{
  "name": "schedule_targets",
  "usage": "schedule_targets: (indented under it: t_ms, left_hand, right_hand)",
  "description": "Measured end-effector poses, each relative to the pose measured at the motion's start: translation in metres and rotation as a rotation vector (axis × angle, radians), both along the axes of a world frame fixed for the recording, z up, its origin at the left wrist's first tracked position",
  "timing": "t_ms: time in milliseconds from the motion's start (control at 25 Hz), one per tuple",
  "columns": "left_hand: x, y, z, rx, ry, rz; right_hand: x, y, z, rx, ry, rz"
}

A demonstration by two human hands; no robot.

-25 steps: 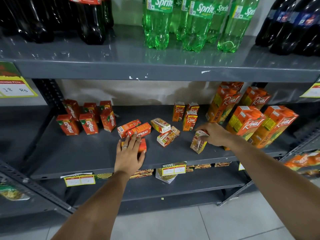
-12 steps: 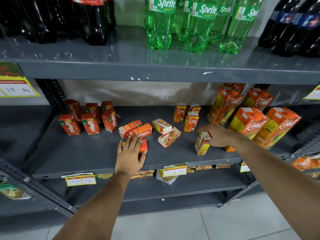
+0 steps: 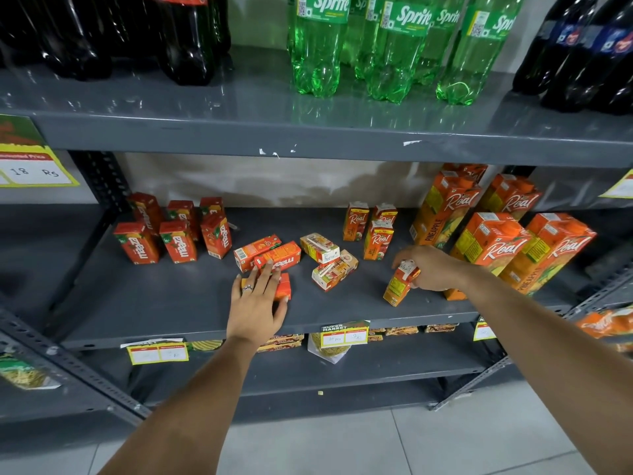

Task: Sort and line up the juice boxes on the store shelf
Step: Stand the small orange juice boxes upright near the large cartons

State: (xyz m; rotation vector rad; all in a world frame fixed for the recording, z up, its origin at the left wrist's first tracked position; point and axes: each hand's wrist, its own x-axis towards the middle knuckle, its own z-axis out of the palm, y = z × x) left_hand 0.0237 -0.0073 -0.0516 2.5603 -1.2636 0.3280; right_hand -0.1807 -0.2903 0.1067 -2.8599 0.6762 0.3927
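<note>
Orange cardboard small Real juice box [image 3: 399, 284] is tilting on the grey metal shelf [image 3: 154, 303], right hand [image 3: 433, 269] gripping its top; left hand [image 3: 255, 303] is seemingly pressing flat, unclosed, on a fallen red Maaza carton [image 3: 283, 286]. Stand it squarely beside the upright Real trio [image 3: 371, 228].

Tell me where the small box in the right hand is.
Head view, right of centre: the small Real box stands near the shelf front, before the large Real cartons.

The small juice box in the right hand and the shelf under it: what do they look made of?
Small juice box: looks like printed carton with a slight sheen, sharp folded edges. Shelf: seems grey painted metal, with chipped paint on the shelf edge above and a perforated upright.
</note>
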Motion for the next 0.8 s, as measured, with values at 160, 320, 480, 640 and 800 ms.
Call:
schedule_targets:
  t_ms: [160, 320, 480, 640, 800]
  left_hand:
    - [0.0, 0.0, -0.001, -0.012, 0.0, 0.004]
    - [-0.001, 0.0, 0.003, 0.005, 0.012, -0.003]
    - [-0.001, 0.0, 0.008, -0.02, 0.051, -0.004]
    - [0.009, 0.004, 0.01, 0.036, 0.043, -0.032]
    - [0.02, 0.006, 0.012, 0.013, 0.067, -0.011]
  right_hand:
    - [-0.004, -0.005, 0.001, -0.059, -0.012, -0.087]
    - [-0.007, -0.009, 0.001, -0.07, -0.015, -0.122]
    - [-0.006, -0.007, 0.002, -0.084, -0.021, -0.15]
    - [-0.002, -0.003, 0.003, -0.1, -0.002, -0.16]
    - [0.01, -0.001, 0.02, 0.017, 0.136, -0.164]
